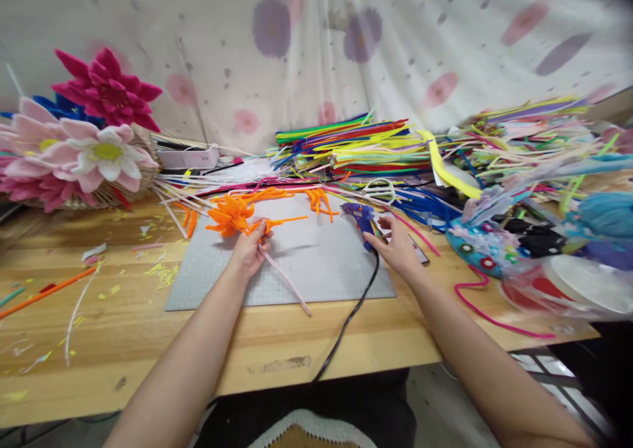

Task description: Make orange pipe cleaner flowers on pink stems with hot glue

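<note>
Bunched flower [230,217] is held by left hand [251,253]; strips [271,194] lie loose at mat [326,270] far edge; right hand [399,250] grip is unclear.

Over the mat [324,270], the left hand [252,247] is curled; at the mat's right edge, the right hand [397,245] is held.

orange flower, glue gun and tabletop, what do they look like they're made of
Orange flower: probably fuzzy chenille stem, matte, going by its soft-edged, velvety-looking petals.
Glue gun: likely hard plastic, as its purple-blue body looks smooth and moulded.
Tabletop: wood or a wood-look laminate, with pale grain bands and a slight sheen; the picture doesn't settle which.
</note>
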`<action>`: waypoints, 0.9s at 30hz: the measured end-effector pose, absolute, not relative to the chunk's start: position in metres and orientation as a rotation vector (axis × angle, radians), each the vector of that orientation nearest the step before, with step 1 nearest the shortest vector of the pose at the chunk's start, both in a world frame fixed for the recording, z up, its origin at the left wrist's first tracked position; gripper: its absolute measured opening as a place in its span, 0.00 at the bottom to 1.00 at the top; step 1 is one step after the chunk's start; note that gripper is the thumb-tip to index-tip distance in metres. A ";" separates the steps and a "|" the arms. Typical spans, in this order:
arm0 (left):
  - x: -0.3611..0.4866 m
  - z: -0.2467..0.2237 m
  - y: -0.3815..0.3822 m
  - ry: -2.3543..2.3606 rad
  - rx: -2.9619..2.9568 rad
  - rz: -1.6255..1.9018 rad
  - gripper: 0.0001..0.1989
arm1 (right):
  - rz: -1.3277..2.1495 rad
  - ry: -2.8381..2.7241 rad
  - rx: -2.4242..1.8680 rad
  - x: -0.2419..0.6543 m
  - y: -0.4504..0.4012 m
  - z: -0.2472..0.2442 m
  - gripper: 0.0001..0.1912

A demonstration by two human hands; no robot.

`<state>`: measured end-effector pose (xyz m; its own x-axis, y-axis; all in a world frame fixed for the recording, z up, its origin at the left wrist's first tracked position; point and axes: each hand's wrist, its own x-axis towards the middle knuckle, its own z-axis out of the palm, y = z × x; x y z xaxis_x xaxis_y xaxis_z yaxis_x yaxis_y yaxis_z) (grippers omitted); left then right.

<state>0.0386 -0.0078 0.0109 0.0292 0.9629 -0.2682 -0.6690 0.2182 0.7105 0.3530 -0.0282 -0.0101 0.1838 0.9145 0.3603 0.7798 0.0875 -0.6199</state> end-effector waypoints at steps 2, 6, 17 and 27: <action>0.039 0.009 -0.008 0.807 0.483 1.324 0.15 | 0.300 -1.570 -1.746 0.344 -0.015 -0.011 0.29; 0.039 0.008 -0.008 0.806 0.511 1.332 0.17 | 0.441 -1.519 -1.794 0.335 0.000 -0.013 0.26; 0.041 0.010 -0.006 0.799 0.537 1.372 0.17 | 0.572 -1.134 -1.654 0.317 -0.019 -0.004 0.24; 0.043 0.008 -0.005 0.831 0.559 1.383 0.16 | 1.165 -1.306 -1.217 0.264 -0.019 0.029 0.18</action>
<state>0.0429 -0.0047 0.0078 -0.0148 0.9835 -0.1805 -0.6213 0.1324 0.7723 0.2639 -0.0187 0.0290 -0.0322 0.9986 0.0408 0.0730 0.0431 -0.9964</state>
